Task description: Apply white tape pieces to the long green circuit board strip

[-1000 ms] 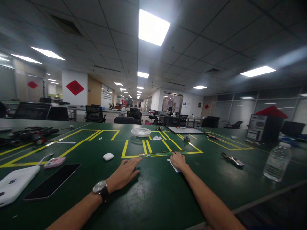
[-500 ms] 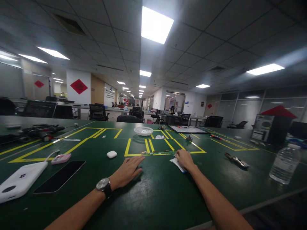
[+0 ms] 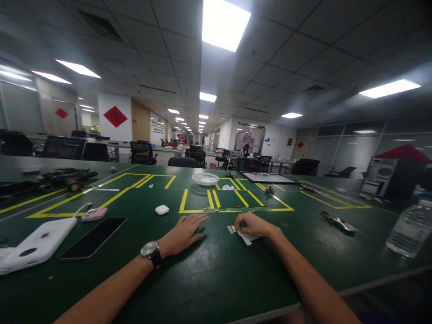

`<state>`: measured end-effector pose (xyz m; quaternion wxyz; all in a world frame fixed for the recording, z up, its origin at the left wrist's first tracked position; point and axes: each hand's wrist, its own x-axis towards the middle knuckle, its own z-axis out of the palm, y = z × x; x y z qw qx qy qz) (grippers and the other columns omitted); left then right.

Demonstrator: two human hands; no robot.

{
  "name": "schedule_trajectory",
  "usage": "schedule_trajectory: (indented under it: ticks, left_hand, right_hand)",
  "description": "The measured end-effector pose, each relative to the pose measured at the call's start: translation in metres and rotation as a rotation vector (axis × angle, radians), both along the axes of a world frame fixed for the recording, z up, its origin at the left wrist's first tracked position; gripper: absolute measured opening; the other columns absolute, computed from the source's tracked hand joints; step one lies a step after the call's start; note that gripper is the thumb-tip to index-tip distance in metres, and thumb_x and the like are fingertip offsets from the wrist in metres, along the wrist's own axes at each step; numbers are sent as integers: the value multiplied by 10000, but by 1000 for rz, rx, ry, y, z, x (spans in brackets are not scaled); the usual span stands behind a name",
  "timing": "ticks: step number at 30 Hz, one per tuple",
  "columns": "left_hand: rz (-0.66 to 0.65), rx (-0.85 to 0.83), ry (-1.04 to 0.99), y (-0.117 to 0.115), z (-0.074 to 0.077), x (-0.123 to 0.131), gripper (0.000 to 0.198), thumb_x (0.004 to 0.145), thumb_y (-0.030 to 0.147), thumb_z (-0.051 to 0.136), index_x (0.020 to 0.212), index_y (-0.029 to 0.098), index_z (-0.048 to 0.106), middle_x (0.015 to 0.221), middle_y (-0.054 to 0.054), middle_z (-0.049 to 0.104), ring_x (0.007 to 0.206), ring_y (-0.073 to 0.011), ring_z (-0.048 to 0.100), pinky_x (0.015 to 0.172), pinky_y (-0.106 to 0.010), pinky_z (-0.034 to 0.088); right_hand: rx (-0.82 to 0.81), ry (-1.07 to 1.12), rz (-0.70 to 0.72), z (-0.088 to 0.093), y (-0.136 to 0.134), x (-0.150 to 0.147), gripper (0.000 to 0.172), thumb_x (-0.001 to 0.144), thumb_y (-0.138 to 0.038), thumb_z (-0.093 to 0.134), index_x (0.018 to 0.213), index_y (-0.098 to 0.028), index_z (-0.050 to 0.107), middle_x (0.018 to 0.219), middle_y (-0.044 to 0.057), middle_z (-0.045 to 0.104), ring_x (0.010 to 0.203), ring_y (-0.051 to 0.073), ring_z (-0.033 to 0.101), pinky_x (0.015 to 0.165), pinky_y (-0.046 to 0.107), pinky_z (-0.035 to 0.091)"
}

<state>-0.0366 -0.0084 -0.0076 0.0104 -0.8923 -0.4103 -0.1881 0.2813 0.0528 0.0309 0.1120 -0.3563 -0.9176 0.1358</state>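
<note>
Head | left fingers (image 3: 195,219) spread | right fingers (image 3: 240,219) pinching white packet (image 3: 248,237) | gap between | table edge (image 3: 378,282) beneath right forearm (image 3: 305,274)

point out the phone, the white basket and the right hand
Phone (image 3: 94,238): head view, middle of the dark screen.
White basket (image 3: 205,183): head view, wall on the near side.
Right hand (image 3: 254,224): head view, back of the hand.
</note>
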Motion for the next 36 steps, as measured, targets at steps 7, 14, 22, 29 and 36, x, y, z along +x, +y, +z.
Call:
schedule_trajectory:
  ticks: [7, 14, 22, 29, 36]
  left_hand:
    - [13, 9, -16, -2, 3, 2, 491, 996, 346, 431, 1466, 285, 304, 1508, -49, 398, 1353, -239, 382, 1057, -407, 300]
    - [13, 58, -6, -3, 14, 3, 435, 989, 330, 459, 1414, 257, 401, 1479, -71, 431, 1354, -238, 375, 1069, -403, 294]
    - [43, 35, -45, -6, 21, 7, 383, 996, 339, 446, 1368, 247, 455, 1400, -64, 510, 1286, -244, 438, 1048, -404, 324]
    - [-54, -125, 45, -2, 3, 17, 430, 999, 354, 400, 1426, 305, 379, 1531, -57, 359, 1376, -265, 344, 1028, -436, 322]
    - [-109, -91, 75, -9, 11, 25, 347, 982, 340, 423, 1310, 254, 496, 1381, -77, 510, 1266, -261, 449, 1012, -418, 318]
  right_hand:
    - [98, 7, -480, -2, 19, 15, 405, 952, -360, 405, 1197, -140, 641, 1222, 164, 633, 1153, 266, 552, 1022, 418, 369]
    - [80, -134, -645, -26, 53, 26, 619, 949, -575, 260, 1357, -205, 543, 1371, 190, 513, 1266, 352, 466, 1029, 565, 310]
    - [116, -75, -56, -26, 26, -32, 490, 932, -521, 420, 1318, -263, 576, 1424, 87, 505, 1360, 284, 369, 1139, 522, 138]
    - [175, 45, -14, -12, 11, -25, 461, 843, -330, 592, 1282, -188, 588, 1309, 122, 576, 1187, 249, 530, 1046, 381, 361]
    - [70, -29, -63, -4, 6, -1, 428, 782, -278, 613, 1191, -158, 653, 1157, 115, 631, 1063, 242, 576, 965, 339, 426]
